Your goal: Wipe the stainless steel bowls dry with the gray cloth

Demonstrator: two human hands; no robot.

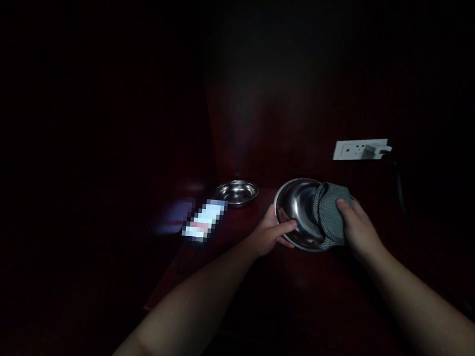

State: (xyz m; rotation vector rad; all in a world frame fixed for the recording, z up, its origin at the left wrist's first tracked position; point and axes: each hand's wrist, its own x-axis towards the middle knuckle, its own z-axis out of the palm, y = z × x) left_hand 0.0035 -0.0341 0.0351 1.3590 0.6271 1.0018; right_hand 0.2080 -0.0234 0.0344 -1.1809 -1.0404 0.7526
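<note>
A shiny metal bowl (300, 198) is held up, tilted with its inside toward me. My left hand (272, 232) grips its lower left rim, the thumb lying over the inner wall. Over the bowl's right side hangs a grey-green cloth (334, 218) with a dark patterned border. My right hand (356, 226) is closed on that cloth at the right rim, thumb in front; its other fingers are mostly hidden behind. A second, smaller metal bowl (237, 192) rests on the dark red table to the left, touched by neither hand.
A lit phone (205, 221), its screen blurred out, stands left of my left hand near the edge of the table (245, 313). On the back wall is a white socket plate (360, 149) with a plug and dark cable. The surroundings are very dark.
</note>
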